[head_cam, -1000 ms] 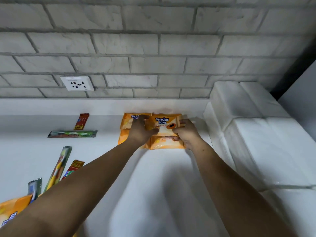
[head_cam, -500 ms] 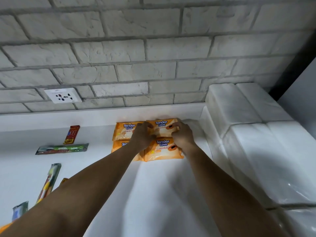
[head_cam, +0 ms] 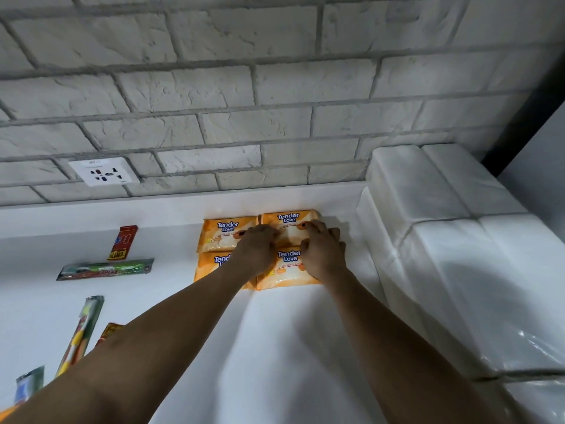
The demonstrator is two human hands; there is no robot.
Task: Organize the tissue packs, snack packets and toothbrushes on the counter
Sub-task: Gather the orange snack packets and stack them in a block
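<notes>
while four tissue packs (head_cam: 227,237) lie gridded, both hands (head_cam: 255,250) press them.

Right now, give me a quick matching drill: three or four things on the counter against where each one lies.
Things:
1. orange tissue packs
2. green toothbrush pack
3. red snack packet
4. big white wrapped bundles

Places:
A. far right, stacked against the wall
B. under both hands, in a two-by-two block
C. just beyond the green toothbrush pack
D. lying crosswise, left of the orange block

Pairs: 1-B, 2-D, 3-C, 4-A
</notes>
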